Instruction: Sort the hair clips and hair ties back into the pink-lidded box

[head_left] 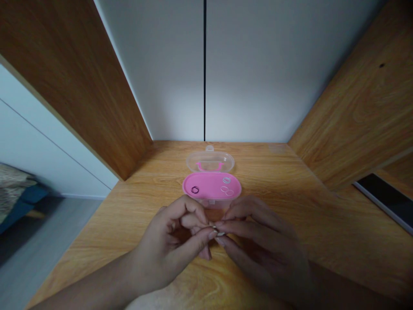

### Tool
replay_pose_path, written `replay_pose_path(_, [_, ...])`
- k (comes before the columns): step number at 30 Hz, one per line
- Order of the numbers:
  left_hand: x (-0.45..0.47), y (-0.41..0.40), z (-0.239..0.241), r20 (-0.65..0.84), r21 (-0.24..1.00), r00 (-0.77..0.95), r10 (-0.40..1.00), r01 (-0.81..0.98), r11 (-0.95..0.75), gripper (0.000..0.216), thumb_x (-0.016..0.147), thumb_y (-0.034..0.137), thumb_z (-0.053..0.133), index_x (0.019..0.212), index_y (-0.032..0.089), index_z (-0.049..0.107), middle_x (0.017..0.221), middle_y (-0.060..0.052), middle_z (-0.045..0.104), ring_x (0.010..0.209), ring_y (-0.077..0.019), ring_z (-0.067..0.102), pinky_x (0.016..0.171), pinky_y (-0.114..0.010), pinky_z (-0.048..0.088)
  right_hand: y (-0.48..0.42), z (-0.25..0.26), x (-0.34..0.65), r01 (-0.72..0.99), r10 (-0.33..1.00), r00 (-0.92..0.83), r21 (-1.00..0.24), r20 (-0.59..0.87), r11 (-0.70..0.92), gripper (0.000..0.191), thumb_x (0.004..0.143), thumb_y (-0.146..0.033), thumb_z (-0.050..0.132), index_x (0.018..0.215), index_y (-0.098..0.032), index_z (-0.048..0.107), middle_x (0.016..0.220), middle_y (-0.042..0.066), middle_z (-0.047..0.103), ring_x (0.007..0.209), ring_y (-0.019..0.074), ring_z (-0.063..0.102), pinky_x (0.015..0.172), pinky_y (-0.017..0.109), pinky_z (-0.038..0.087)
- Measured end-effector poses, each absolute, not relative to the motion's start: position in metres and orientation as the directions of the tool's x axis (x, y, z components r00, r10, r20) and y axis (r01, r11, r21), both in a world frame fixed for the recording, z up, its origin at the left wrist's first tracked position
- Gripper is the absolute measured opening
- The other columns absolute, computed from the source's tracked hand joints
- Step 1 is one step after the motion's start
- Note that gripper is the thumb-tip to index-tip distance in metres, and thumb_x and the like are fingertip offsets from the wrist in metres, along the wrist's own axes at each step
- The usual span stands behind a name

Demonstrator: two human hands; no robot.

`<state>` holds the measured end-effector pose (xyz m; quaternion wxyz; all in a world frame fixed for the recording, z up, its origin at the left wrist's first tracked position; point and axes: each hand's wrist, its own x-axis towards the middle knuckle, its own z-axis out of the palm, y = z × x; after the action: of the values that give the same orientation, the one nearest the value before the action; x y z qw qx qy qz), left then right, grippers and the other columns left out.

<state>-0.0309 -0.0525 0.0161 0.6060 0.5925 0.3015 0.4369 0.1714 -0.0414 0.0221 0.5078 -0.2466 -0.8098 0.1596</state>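
Note:
Close together above the wooden table, my left hand [180, 239] and my right hand [261, 241] pinch a small pale hair tie [220, 234] between thumbs and fingertips. Most of it is hidden by the fingers, so its exact shape is hard to make out. Just beyond my fingertips stands an oval box with a pink tray [209, 183]. On the tray lie a black hair tie [195, 190] at the left, several white hair ties [226, 180] at the upper right, and pale pink hair ties [227, 190] below those.
The box's clear lid [210, 156], with a pink handle, lies open behind it. A phone [387, 202] rests at the right edge of the wooden table [142, 215]. White panels [258, 77] close off the back, and wooden boards flank both sides.

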Motion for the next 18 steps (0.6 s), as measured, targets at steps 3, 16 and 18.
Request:
replay_pose_path(3, [-0.031,-0.054,0.016,0.154,0.986,0.425,0.892,-0.13,-0.108,0.012,0.098,0.026,0.063,0.094,0.02,0.052,0.072,-0.001,0.07,0.059,-0.0108,0.067,0.06,-0.022,0.055,-0.041,0.023,0.17,0.243,0.577,-0.345,-0.523,0.741,0.817,0.03,0.084,-0.008,0.071,0.108,-0.026,0.069,0.09,0.003,0.071,0.082,0.0184,0.069,0.071,0.034,0.06])
replay_pose_path(16, [-0.046,-0.017,0.008,0.467,0.784,-0.026,0.884,0.473,-0.401,0.081,0.067,0.034,0.09,0.132,0.025,0.042,0.132,-0.01,0.053,0.113,-0.0254,0.057,0.1,-0.045,0.046,-0.033,0.011,0.175,0.35,0.759,-0.019,-0.706,0.651,0.615,0.015,0.083,-0.019,0.076,0.093,-0.03,0.074,0.101,0.003,0.069,0.093,0.021,0.069,0.084,0.04,0.06])
replay_pose_path(18, [-0.046,-0.011,0.001,0.377,0.824,0.012,0.926,0.452,-0.342,0.094,0.065,0.037,0.091,0.14,0.024,0.035,0.133,-0.012,0.055,0.12,-0.0291,0.058,0.105,-0.052,0.045,-0.031,0.01,0.175,0.366,0.776,0.007,-0.724,0.631,0.585,0.012,0.083,-0.021,0.076,0.092,-0.029,0.076,0.111,0.004,0.068,0.101,0.0224,0.068,0.09,0.042,0.058])
